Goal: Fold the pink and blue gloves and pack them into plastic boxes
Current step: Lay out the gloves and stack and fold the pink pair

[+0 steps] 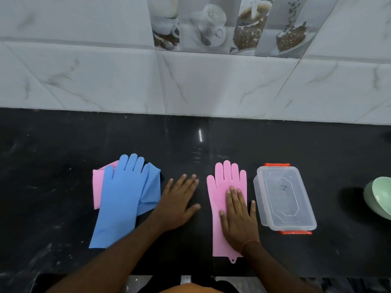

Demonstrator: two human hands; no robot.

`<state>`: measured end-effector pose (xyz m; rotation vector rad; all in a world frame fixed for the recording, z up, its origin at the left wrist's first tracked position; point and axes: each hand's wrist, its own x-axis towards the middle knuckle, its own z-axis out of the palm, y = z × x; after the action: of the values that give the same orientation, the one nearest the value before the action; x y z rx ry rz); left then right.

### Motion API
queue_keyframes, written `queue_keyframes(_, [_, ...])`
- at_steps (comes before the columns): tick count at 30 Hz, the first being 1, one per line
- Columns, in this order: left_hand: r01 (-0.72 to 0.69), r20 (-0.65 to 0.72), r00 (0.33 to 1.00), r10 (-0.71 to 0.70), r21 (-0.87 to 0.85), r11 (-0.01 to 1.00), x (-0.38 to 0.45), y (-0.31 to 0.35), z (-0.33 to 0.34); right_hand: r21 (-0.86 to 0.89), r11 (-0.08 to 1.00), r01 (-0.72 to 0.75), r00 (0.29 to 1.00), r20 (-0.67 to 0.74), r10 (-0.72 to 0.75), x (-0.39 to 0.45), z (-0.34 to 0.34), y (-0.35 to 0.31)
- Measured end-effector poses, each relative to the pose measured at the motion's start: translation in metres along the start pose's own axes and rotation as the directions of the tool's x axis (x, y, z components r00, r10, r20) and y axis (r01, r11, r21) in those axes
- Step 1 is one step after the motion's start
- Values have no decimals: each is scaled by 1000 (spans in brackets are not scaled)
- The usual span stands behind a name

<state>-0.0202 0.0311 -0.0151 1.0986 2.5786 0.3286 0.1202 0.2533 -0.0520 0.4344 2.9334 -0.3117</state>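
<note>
A pink glove [219,193] lies flat on the black counter [63,144], fingers pointing to the wall. My right hand [238,216] rests palm down on its palm and cuff, fingers spread. My left hand [177,199] lies flat and open on the bare counter just left of that glove. Further left is a pile: a blue glove [118,197] on top, a second blue glove [151,187] partly under it, and another pink glove [97,187] peeking out beneath. A clear plastic box [283,197] with orange clips and its lid on stands right of the pink glove.
A pale green bowl [378,197] sits at the right edge of the view. A tiled wall [190,85] rises behind the counter. The counter's front edge runs just below my forearms.
</note>
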Motion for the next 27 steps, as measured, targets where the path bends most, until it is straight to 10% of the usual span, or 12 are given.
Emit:
queue_keyframes(9, [375,-459,773,-439,-227,899,-89,-133,-33,276,945,178,983,4,-186,23,-27,-130])
queue_keyframes(15, [730,-26,429,-903,-579,364,-104,-176,-52,599,791,-124,933,342,-113,56,-31,-219])
queue_keyframes(21, [579,102,441,-892,-792,195,-99,-211,-57,632,722,-282,907,422,-16,79,-30,-251])
queue_keyframes(27, [557,-37,473,-880,-761,332,-99,-236,-81,643,716,-272,916,400,-12,88,-26,-279])
